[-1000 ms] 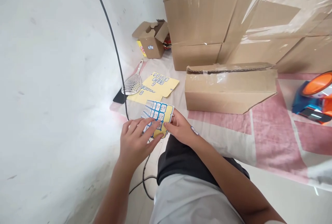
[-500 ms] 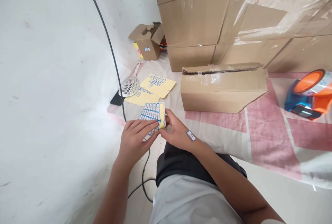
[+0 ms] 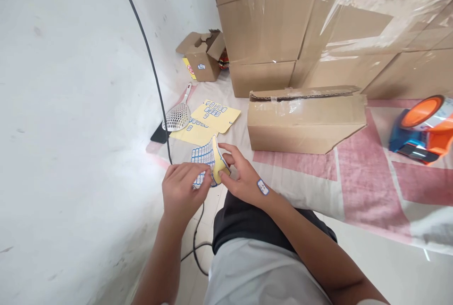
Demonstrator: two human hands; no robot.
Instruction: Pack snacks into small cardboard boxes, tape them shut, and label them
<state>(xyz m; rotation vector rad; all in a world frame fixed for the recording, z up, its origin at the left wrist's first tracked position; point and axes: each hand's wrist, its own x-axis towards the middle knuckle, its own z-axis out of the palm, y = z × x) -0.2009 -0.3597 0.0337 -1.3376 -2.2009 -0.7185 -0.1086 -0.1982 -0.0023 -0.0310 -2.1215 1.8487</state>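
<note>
Both hands hold a yellow sticker sheet point(image 3: 207, 159) covered with small blue-and-white labels, just above my lap. My left hand point(image 3: 184, 194) is curled, its fingertips pinching the sheet's lower left part. My right hand point(image 3: 240, 177) grips the sheet's right edge, which is bent forward, with the index finger stretched over it. One blue-and-white label point(image 3: 262, 186) is stuck on the back of my right wrist. Two more yellow sheets point(image 3: 212, 119) with a few labels lie on the floor cloth beyond.
A sealed cardboard box point(image 3: 306, 119) lies on the pink-and-white cloth point(image 3: 364, 177) ahead. Wrapped cartons point(image 3: 318, 22) are stacked behind it. An orange-and-blue tape dispenser point(image 3: 423, 130) sits at right. A white slotted ladle point(image 3: 177, 116), a small open box point(image 3: 201, 57) and a black cable point(image 3: 155, 83) are by the wall.
The sheet was flat between my hands; now its right side is bent forward. My left fingers have curled from spread flat into a pinch. My right index finger has lifted over the edge.
</note>
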